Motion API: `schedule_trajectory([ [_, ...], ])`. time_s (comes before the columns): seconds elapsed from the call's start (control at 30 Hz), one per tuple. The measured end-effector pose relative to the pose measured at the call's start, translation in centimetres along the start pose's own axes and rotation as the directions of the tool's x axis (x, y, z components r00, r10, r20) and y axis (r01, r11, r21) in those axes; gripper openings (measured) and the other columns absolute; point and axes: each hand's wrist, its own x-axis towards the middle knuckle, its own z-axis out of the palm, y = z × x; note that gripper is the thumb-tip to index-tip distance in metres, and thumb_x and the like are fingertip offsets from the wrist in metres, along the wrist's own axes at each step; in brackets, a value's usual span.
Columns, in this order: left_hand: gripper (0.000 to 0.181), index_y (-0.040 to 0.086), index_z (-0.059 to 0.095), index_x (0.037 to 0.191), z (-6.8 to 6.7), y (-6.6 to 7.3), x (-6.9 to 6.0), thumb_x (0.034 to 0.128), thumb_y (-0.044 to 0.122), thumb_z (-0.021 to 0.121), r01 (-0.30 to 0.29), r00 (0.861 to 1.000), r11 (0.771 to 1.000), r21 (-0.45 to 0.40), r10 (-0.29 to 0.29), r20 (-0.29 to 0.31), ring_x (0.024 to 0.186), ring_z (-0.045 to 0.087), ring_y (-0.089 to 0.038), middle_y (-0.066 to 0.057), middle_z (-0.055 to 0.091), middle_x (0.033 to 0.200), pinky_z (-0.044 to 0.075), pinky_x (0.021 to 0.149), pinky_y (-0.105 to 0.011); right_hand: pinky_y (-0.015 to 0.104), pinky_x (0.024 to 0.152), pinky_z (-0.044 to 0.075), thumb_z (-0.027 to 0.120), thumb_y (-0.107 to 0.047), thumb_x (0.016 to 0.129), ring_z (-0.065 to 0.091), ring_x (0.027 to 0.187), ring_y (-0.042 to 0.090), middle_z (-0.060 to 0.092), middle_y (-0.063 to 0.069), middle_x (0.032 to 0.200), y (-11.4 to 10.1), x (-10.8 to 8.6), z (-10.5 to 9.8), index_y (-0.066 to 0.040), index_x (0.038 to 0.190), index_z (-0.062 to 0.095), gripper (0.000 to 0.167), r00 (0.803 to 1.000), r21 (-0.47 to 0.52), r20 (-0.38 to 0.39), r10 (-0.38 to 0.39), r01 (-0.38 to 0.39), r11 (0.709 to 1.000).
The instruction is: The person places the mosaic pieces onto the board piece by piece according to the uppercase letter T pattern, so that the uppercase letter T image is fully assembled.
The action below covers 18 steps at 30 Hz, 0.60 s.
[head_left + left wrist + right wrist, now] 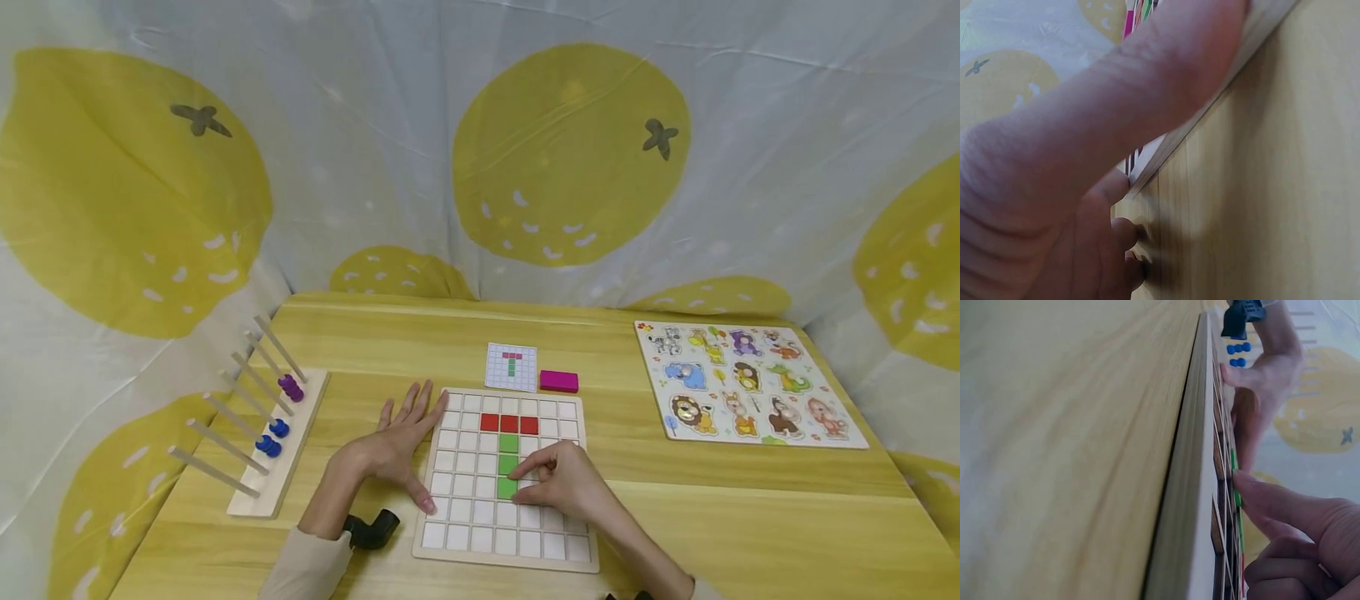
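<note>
A wooden grid board (506,563) lies flat on the table, with three red tiles (509,424) in a row and three green tiles (508,443) in a column below the middle one. My left hand (390,450) is spread along the board's left side; its thumb and index fingertip touch the edge. With thumb and index finger, my right hand (562,482) pinches the lowest green tile (506,488) at its right side, in or just over its cell. In the right wrist view the thumb (1272,497) meets a green tile. The other right fingers are curled in.
Behind the board lie a pattern card (512,367) with a T shape and a magenta block (559,382). A peg stand (288,450) with blue and purple beads is at left. An animal puzzle board (750,383) is at right. A patterned curtain (420,167) hangs behind.
</note>
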Motion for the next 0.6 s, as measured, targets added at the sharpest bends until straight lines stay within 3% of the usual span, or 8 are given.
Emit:
schedule_trajectory([
  [0.3,0.155,0.009,-0.003,0.167,0.03,0.08,0.12,0.0562,0.045,0.100,-0.007,1.000,1.000,0.011,0.007,0.001,0.158,-0.023,-0.042,-0.022,-0.022,0.170,-0.014,0.124,-0.070,0.015,0.055,0.029,0.093,-0.008,0.071,0.029,0.057,0.003,0.034,-0.007,0.054,0.06,-0.15,-0.07,-0.010,0.088,0.084,0.019,1.000,0.004,0.006,-0.018,0.018,1.000],
  [0.6,0.155,0.010,-0.004,0.167,0.13,-0.10,-0.09,0.0563,0.045,0.100,-0.003,1.000,1.000,-0.005,0.003,-0.004,0.158,-0.024,-0.042,-0.021,-0.023,0.170,-0.016,0.123,-0.069,0.015,0.056,0.031,0.091,-0.008,0.075,0.028,0.056,0.004,0.030,-0.007,0.054,0.11,0.06,-0.09,-0.010,0.092,0.084,0.019,0.997,0.001,0.065,-0.032,0.032,0.999],
])
